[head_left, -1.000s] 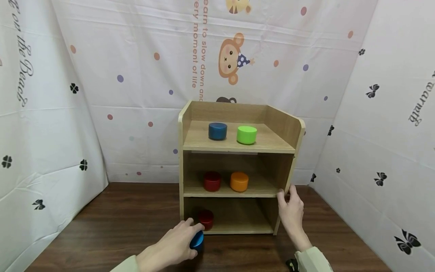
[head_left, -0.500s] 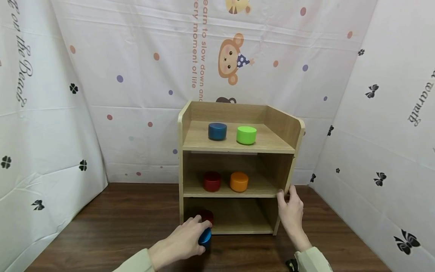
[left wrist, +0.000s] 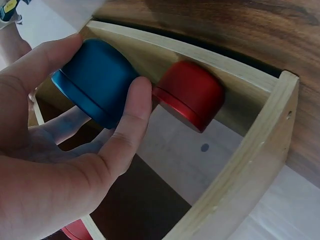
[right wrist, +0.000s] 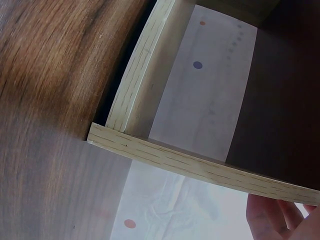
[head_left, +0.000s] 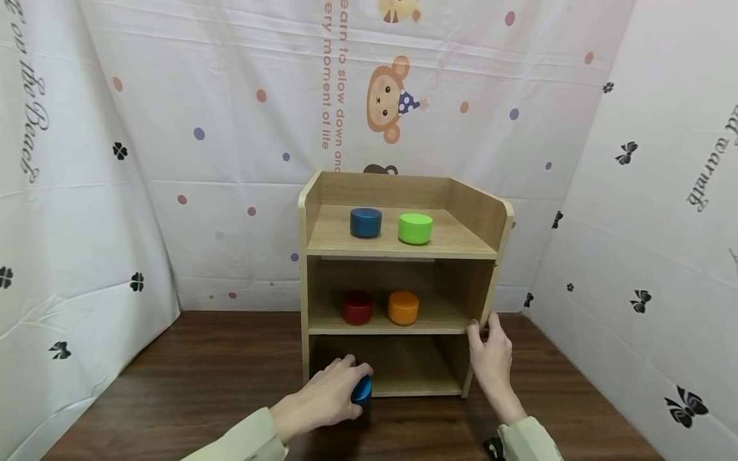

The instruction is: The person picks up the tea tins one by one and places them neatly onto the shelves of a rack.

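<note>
My left hand (head_left: 328, 390) grips a round blue tin (left wrist: 97, 80) between thumb and fingers, at the front of the bottom compartment of a wooden shelf unit (head_left: 403, 252). In the left wrist view, a red tin (left wrist: 189, 94) stands on the bottom board at the left, beside the blue one; in the head view my hand hides it. My right hand (head_left: 492, 358) holds the front edge of the unit's right side panel (right wrist: 200, 167), thumb on one side and fingers on the other.
On the top board are a blue tin (head_left: 366, 222) and a green tin (head_left: 415, 229). The middle board bears a dark red tin (head_left: 358, 307) and an orange tin (head_left: 403, 308). The unit stands on a dark wooden table (head_left: 230, 358), with printed white cloth (head_left: 230, 128) behind and at both sides.
My left hand has carried the blue tin rightward and slightly up to the bottom compartment, covering the red tin in the head view. My right hand keeps its hold on the side panel.
</note>
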The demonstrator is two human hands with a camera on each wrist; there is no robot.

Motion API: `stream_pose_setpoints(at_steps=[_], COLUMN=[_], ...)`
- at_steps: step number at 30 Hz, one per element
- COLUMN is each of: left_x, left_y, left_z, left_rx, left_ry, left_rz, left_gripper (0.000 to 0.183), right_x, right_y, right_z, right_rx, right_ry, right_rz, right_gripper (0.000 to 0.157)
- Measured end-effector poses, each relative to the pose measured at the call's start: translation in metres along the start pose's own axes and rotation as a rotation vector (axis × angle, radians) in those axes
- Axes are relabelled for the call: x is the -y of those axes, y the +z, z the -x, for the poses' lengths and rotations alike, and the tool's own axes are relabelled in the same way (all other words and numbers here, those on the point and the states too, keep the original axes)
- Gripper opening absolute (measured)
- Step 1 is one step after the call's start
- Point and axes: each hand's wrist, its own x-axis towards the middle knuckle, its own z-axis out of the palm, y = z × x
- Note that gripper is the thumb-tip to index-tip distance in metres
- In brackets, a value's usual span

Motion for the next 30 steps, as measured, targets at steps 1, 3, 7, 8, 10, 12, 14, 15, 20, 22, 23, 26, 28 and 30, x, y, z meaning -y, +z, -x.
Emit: stream_pose_setpoints(at_steps=[1, 3, 7, 8, 10, 12, 14, 15, 20, 22, 23, 26, 28, 30], left_x=[-0.001, -0.003, -0.005, -0.006, -0.007, -0.008, -0.009, -0.009, -0.01, -0.01, -0.009, -0.009, -0.008, -0.008], left_y=[0.0, 0.0, 0.0, 0.0, 0.001, 0.001, 0.001, 0.001, 0.003, 0.004, 0.005, 0.006, 0.006, 0.006], left_z=[-0.001, -0.004, -0.009, -0.01, -0.013, -0.017, -0.021, -0.023, -0.031, -0.035, -0.037, -0.044, -0.048, -0.052], left_rx=[0.002, 0.005, 0.002, -0.002, -0.012, -0.022, -0.028, -0.029, -0.027, -0.027, -0.023, -0.013, -0.007, 0.002], left_ry=[-0.001, -0.002, -0.004, -0.003, 0.001, 0.008, 0.015, 0.018, 0.032, 0.037, 0.036, 0.046, 0.051, 0.056], left_rz=[-0.001, -0.001, -0.005, -0.005, -0.008, -0.009, -0.01, -0.008, 0.007, 0.009, 0.01, 0.015, 0.017, 0.024], left_gripper=[0.053, 0.053, 0.053, 0.053, 0.053, 0.053, 0.052, 0.052, 0.052, 0.052, 0.053, 0.053, 0.054, 0.054], right_x=[0.0, -0.001, -0.001, -0.001, -0.001, 0.0, 0.0, 0.0, 0.0, 0.0, 0.0, 0.0, 0.0, 0.0], right_y=[0.0, 0.001, 0.001, 0.001, 0.001, 0.0, 0.0, 0.0, 0.001, 0.002, 0.001, 0.001, 0.001, 0.001], right_z=[0.0, 0.0, 0.001, 0.001, 0.0, 0.0, 0.0, 0.0, 0.0, 0.0, 0.0, -0.001, -0.001, -0.001], right_rx=[-0.001, -0.004, -0.006, -0.006, -0.003, -0.003, -0.004, -0.002, 0.001, -0.001, -0.003, -0.017, -0.023, -0.026], right_ry=[0.002, 0.005, 0.002, 0.0, -0.004, -0.005, -0.004, -0.004, 0.004, 0.002, -0.001, -0.011, -0.015, -0.014], right_rz=[0.001, 0.001, 0.003, 0.002, 0.0, 0.001, 0.002, 0.001, 0.0, -0.002, 0.0, 0.004, 0.007, 0.01], right_gripper=[0.011, 0.01, 0.01, 0.01, 0.011, 0.011, 0.011, 0.011, 0.01, 0.01, 0.01, 0.009, 0.009, 0.009])
